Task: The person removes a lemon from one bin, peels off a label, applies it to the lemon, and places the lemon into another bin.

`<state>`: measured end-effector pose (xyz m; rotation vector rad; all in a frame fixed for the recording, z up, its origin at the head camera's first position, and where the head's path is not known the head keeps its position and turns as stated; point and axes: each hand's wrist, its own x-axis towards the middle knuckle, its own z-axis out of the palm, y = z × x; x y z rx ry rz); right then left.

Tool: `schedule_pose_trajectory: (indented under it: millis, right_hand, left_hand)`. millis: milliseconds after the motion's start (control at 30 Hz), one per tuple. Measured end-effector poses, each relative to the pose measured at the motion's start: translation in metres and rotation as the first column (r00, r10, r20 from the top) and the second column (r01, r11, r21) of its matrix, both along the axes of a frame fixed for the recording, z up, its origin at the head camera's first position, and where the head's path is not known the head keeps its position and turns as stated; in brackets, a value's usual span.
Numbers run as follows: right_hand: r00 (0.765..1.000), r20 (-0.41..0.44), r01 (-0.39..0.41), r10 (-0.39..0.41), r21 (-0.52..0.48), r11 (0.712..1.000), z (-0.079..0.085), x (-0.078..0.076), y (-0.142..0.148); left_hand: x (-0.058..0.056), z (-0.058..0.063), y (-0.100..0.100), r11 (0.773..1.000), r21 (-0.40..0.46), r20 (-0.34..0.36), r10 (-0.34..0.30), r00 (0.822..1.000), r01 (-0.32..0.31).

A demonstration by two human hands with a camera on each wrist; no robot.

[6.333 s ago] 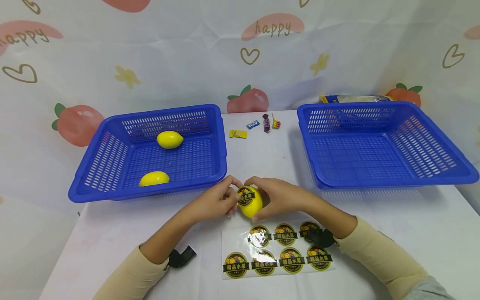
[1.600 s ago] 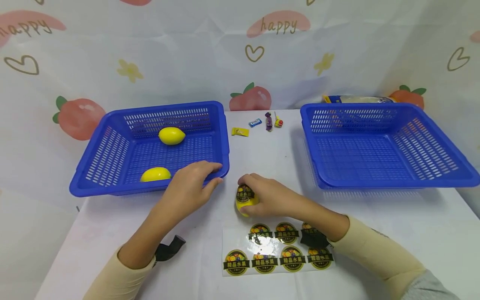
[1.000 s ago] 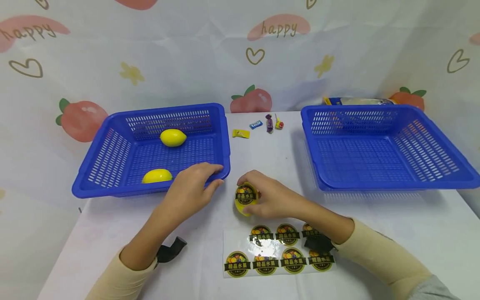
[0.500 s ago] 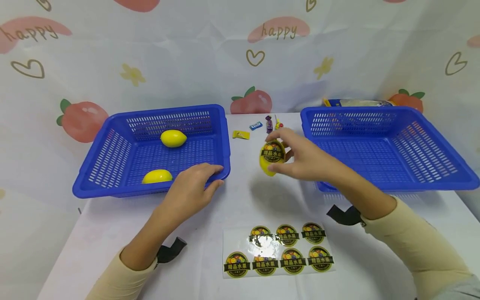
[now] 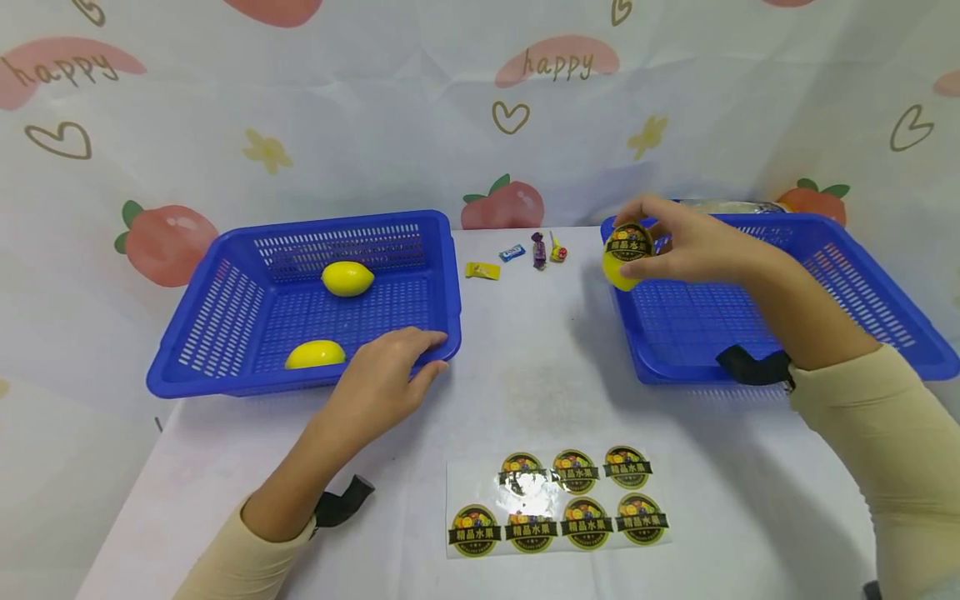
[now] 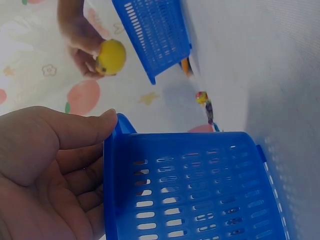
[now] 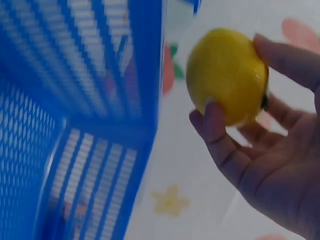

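Note:
My right hand [image 5: 701, 242] holds a yellow lemon [image 5: 617, 271] between thumb and fingers, raised over the left edge of the right blue basket [image 5: 678, 371]. A round black-and-gold sticker [image 5: 628, 244] faces outward on it. In the right wrist view, the lemon [image 7: 225, 75] is beside the basket wall, apart from it. My left hand [image 5: 386, 371] grips the front right corner of the left blue basket [image 5: 247, 384]. The left wrist view shows the thumb on one side of its rim and fingers on the other. Two lemons lie inside: one farther back [image 5: 348, 279], one nearer [image 5: 315, 354].
A sheet of round stickers [image 5: 472, 479] lies at the front of the white table. Between the baskets, toward the back, are a yellow candy [image 5: 482, 271], a blue candy [image 5: 512, 252], a purple candy [image 5: 539, 250] and a lollipop [image 5: 558, 252]. A packet [image 5: 738, 207] sits behind the right basket.
Earlier, both hands were at the lemon above the sticker sheet. The left hand moved to the left basket and stays there. The right hand lifted the lemon and carried it right and back.

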<state>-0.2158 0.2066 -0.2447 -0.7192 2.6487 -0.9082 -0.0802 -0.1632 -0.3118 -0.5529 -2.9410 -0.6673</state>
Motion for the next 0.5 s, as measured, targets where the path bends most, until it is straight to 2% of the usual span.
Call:
schedule_pose_trajectory:
  millis: [267, 433, 500]
  right_hand:
    - [0.996, -0.052, -0.066, 0.073, 0.125, 0.99, -0.007, -0.031, 0.031]
    - [0.993, -0.002, -0.114, 0.118, 0.254, 0.96, -0.021, -0.04, 0.031]
    - [0.991, 0.045, -0.136, 0.129, 0.27, 0.953, -0.026, -0.043, 0.027]
  left_hand:
    - [0.0, -0.001, 0.0, 1.0, 0.004, 0.002, 0.003, 1.0, -0.003]
    - [0.001, 0.0, 0.0, 1.0, -0.001, 0.008, 0.005, 1.0, -0.005]
    - [0.001, 0.001, -0.001, 1.0, -0.001, 0.01, 0.005, 1.0, -0.005]
